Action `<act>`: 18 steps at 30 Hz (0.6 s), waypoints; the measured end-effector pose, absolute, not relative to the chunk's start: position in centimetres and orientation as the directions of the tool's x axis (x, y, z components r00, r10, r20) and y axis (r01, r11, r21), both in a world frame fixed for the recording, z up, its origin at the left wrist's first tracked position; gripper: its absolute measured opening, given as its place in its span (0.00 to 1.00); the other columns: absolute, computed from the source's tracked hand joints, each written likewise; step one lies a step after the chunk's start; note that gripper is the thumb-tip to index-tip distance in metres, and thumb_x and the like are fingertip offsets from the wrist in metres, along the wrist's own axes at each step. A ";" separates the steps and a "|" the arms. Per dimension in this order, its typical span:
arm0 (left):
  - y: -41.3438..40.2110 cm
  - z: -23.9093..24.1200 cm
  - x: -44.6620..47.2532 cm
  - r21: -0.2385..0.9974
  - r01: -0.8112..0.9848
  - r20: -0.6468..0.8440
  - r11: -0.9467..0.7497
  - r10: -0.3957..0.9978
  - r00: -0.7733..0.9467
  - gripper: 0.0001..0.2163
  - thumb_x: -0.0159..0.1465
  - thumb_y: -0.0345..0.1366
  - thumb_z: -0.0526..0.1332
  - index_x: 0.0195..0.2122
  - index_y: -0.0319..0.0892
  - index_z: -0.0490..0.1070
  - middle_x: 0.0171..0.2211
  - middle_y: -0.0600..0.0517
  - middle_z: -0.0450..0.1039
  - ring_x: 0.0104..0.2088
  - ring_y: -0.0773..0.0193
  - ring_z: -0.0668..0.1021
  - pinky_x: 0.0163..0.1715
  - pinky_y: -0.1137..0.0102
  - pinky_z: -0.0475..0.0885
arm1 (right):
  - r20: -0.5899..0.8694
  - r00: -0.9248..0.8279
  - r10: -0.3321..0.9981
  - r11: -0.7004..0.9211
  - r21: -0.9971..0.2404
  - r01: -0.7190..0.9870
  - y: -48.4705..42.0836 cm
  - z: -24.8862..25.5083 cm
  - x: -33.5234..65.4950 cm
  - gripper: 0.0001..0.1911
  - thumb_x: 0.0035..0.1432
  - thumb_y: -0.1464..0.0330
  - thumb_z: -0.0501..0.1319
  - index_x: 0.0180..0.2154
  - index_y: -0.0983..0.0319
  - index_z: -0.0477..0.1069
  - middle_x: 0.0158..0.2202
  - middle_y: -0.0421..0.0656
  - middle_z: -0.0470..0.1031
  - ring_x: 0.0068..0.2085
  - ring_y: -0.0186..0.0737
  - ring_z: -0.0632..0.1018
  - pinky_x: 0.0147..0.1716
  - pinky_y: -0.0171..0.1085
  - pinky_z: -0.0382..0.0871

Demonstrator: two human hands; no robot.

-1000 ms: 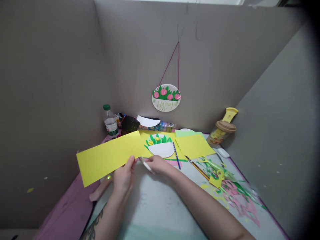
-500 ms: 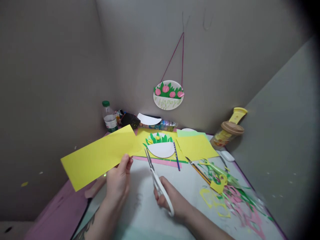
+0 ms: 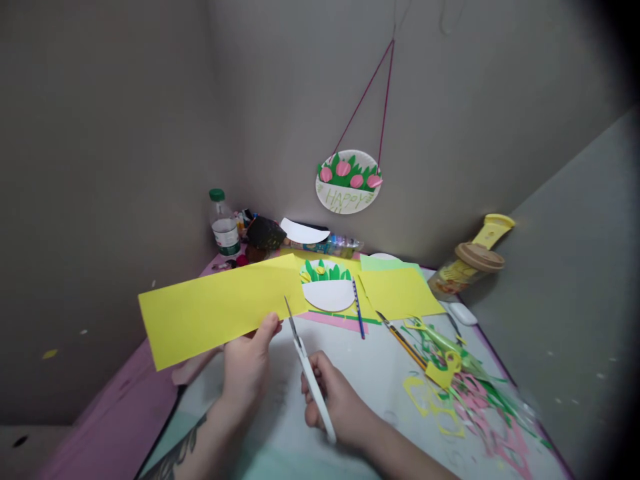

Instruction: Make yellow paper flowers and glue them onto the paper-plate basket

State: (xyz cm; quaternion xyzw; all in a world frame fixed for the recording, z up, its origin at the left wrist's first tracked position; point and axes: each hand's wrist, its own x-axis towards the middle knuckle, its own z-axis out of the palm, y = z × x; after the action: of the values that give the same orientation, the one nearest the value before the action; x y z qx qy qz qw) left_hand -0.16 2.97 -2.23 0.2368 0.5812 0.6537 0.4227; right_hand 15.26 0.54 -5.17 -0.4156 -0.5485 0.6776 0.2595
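Note:
A long strip of yellow paper [image 3: 215, 310] is pinched at its lower edge, near the right end, between the thumb and fingers of my left hand [image 3: 247, 367]. My right hand [image 3: 335, 403] is closed round the white handles of a pair of scissors [image 3: 311, 380]. Their blades point up and away, looking nearly closed, with the tips over the right end of the strip; whether they touch it I cannot tell. Just beyond lies a half paper plate [image 3: 329, 295] with green paper leaves and small yellow flowers above it.
A blue pencil [image 3: 359, 310], a craft knife [image 3: 403, 341], yellow sheets [image 3: 400, 293] and paper scraps [image 3: 480, 400] lie to the right. Behind stand a bottle [image 3: 225, 227] and a lidded cup [image 3: 465, 270]. A decorated plate [image 3: 349, 190] hangs on the wall.
The yellow strip has come to a flatter angle and shifted right, its end now behind the scissor tips. The scissor blades look closer together. The whole view has turned slightly left.

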 end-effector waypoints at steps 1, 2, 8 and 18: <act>2.9 -2.1 0.0 0.964 -0.260 -0.183 0.046 0.828 -0.531 0.15 0.50 0.41 0.66 0.34 0.36 0.74 0.32 0.48 0.77 0.33 0.61 0.78 0.37 0.68 0.72 | -0.275 -0.522 0.807 -0.269 -0.959 0.089 0.6 -5.1 15.2 0.23 0.34 0.76 0.64 0.30 0.59 0.52 0.28 0.33 0.63 0.24 0.28 0.62 0.24 0.31 0.56; 2.8 -2.0 0.1 0.967 -0.247 -0.187 0.060 0.826 -0.532 0.15 0.50 0.41 0.66 0.34 0.36 0.74 0.32 0.48 0.77 0.33 0.61 0.78 0.37 0.68 0.72 | -0.273 -0.522 0.808 -0.274 -0.959 0.078 0.6 -5.1 15.2 0.23 0.34 0.76 0.63 0.30 0.59 0.52 0.28 0.33 0.63 0.23 0.27 0.62 0.23 0.31 0.56; 2.5 -1.9 0.4 0.970 -0.220 -0.210 0.105 0.820 -0.533 0.15 0.50 0.43 0.66 0.32 0.36 0.74 0.30 0.47 0.77 0.32 0.60 0.78 0.35 0.68 0.72 | -0.278 -0.510 0.814 -0.293 -0.955 0.053 0.4 -5.0 15.1 0.20 0.34 0.79 0.59 0.30 0.58 0.52 0.26 0.32 0.63 0.21 0.26 0.62 0.21 0.30 0.54; 2.3 -1.7 0.5 0.960 -0.263 -0.227 0.098 0.824 -0.519 0.14 0.50 0.42 0.66 0.32 0.37 0.74 0.32 0.46 0.78 0.33 0.59 0.79 0.36 0.68 0.72 | -0.279 -0.501 0.819 -0.291 -0.955 0.055 0.4 -5.1 15.1 0.20 0.34 0.78 0.60 0.30 0.59 0.53 0.26 0.32 0.64 0.22 0.27 0.63 0.22 0.30 0.56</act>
State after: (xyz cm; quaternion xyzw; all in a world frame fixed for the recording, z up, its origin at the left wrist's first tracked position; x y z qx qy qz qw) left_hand 0.47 2.30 -1.73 0.2328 0.6023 0.6298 0.4317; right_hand 15.11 0.36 -5.05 -0.4151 -0.5266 0.6879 0.2778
